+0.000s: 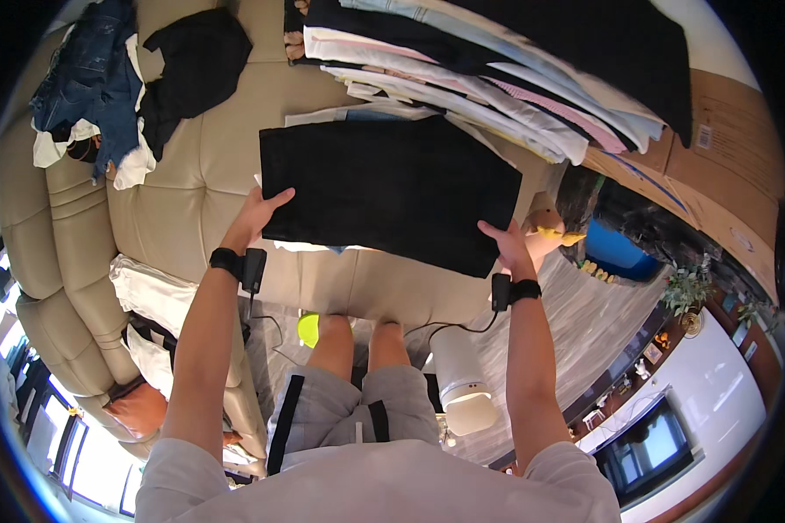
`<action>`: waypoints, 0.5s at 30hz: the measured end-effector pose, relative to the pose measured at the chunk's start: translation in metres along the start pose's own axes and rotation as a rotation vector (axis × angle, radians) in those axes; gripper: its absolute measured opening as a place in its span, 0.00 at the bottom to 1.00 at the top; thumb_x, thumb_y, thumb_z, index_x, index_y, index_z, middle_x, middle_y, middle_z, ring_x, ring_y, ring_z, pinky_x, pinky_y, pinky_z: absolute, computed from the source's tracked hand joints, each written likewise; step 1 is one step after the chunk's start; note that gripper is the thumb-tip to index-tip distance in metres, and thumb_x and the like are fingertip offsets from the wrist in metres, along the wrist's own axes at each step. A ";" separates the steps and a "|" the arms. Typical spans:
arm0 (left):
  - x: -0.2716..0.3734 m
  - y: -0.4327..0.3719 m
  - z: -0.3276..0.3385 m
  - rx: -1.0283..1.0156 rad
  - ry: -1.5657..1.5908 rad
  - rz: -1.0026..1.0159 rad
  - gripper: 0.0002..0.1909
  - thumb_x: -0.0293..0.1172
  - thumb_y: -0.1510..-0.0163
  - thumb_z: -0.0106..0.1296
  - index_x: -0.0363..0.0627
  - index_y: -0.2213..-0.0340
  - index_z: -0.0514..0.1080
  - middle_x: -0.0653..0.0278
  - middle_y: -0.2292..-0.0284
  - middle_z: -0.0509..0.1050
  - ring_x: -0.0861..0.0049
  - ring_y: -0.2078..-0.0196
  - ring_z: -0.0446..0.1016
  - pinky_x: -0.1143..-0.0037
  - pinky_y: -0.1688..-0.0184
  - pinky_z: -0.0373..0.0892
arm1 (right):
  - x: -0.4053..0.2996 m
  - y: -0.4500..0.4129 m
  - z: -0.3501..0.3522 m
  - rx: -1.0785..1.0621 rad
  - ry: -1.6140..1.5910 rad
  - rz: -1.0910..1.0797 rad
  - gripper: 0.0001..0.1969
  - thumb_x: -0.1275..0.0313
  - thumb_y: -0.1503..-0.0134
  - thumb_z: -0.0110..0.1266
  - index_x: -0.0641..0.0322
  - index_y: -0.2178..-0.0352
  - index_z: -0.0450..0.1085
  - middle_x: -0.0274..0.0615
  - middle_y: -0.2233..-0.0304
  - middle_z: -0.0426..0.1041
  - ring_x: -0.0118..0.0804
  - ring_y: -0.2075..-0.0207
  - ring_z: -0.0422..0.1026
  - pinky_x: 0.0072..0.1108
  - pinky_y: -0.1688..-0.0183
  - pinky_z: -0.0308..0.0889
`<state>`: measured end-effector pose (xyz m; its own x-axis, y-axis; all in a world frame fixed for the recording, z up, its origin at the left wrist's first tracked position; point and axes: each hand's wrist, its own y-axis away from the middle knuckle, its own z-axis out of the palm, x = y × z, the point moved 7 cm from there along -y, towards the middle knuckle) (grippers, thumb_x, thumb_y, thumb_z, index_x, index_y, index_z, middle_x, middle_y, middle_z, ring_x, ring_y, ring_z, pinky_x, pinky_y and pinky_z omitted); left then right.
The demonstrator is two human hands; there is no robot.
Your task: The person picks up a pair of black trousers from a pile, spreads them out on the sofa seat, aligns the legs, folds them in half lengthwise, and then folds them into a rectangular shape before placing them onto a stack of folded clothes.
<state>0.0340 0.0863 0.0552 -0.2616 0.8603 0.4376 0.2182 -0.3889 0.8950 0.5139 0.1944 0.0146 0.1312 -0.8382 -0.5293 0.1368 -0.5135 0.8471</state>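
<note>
A folded black garment spans the space between my hands, above the seat of a beige leather sofa. My left hand grips its left edge with the thumb on top. At the lower right corner, my right hand pinches the cloth, thumb also uppermost. Both hands' other fingers are mostly hidden beneath it. White and blue cloth shows past the garment's far and near edges, partly covered by it. Each wrist wears a black strap with a small wired box.
Beyond the garment rises a tall stack of folded clothes, beside cardboard boxes. Jeans and a black garment lie loosely at the far left. White clothing rests nearer left. A white cylindrical appliance stands by my legs.
</note>
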 end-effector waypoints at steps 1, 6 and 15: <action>0.000 0.004 -0.002 0.001 0.004 0.015 0.32 0.39 0.50 0.60 0.27 0.52 0.61 0.50 0.54 0.70 0.68 0.54 0.72 0.72 0.53 0.70 | -0.007 0.007 0.003 -0.026 0.019 -0.078 0.30 0.74 0.51 0.63 0.66 0.48 0.61 0.42 0.52 0.70 0.39 0.52 0.70 0.27 0.50 0.66; 0.012 0.045 0.003 -0.086 -0.079 0.164 0.29 0.37 0.49 0.60 0.26 0.53 0.64 0.53 0.57 0.73 0.71 0.56 0.73 0.72 0.54 0.70 | -0.039 0.074 0.005 -0.047 0.100 -0.192 0.23 0.73 0.48 0.60 0.68 0.50 0.65 0.37 0.55 0.72 0.30 0.55 0.69 0.22 0.50 0.64; 0.075 0.199 0.012 -0.182 -0.003 -0.084 0.24 0.30 0.48 0.57 0.30 0.52 0.65 0.55 0.59 0.75 0.71 0.58 0.75 0.72 0.55 0.72 | -0.099 0.219 -0.004 -0.130 -0.069 0.115 0.27 0.80 0.50 0.58 0.68 0.47 0.62 0.41 0.51 0.70 0.35 0.51 0.68 0.26 0.46 0.62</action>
<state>0.0690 0.0770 0.2653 -0.2688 0.8931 0.3608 0.0224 -0.3687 0.9293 0.5352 0.1662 0.2524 0.0867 -0.9028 -0.4212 0.2510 -0.3893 0.8862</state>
